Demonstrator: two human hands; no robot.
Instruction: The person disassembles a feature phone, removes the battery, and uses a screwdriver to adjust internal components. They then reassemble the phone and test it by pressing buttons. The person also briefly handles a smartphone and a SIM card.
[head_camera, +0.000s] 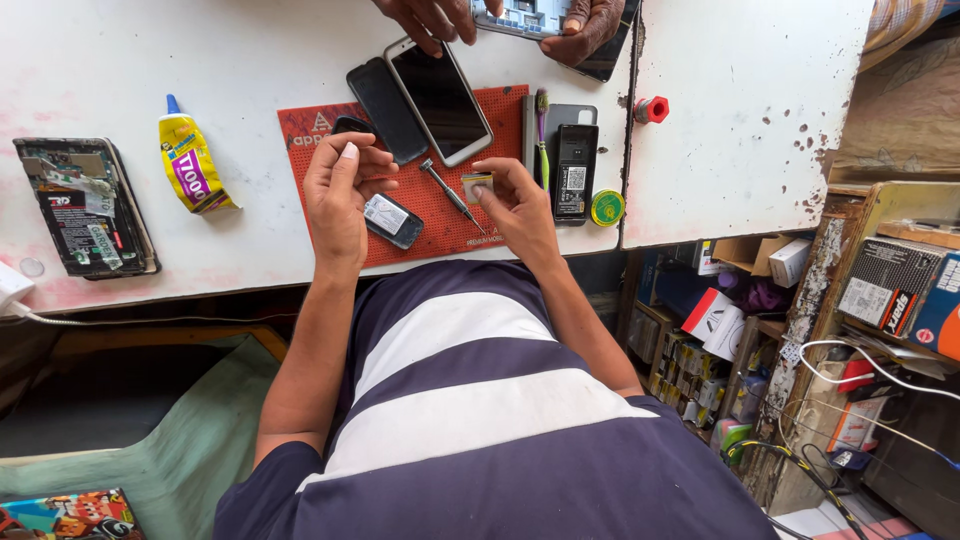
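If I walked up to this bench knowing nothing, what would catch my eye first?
Probably the red mat at the middle of the white table, crowded with phones, above all the big smartphone lying face up. Just below it, the left hand hovers over a small dark phone, while the right hand pinches a small part beside a screwdriver. At the left lies a yellow glue tube.

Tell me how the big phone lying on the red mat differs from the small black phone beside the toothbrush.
The big phone is a wide touchscreen slab with a pale rim, lying face up and tilted across the red mat. The small black phone is narrower and shorter, lying straight, with its back open and a label showing inside. The big phone's dark glass looks whole; the small one is partly taken apart. Both lie flat, untouched by either hand.
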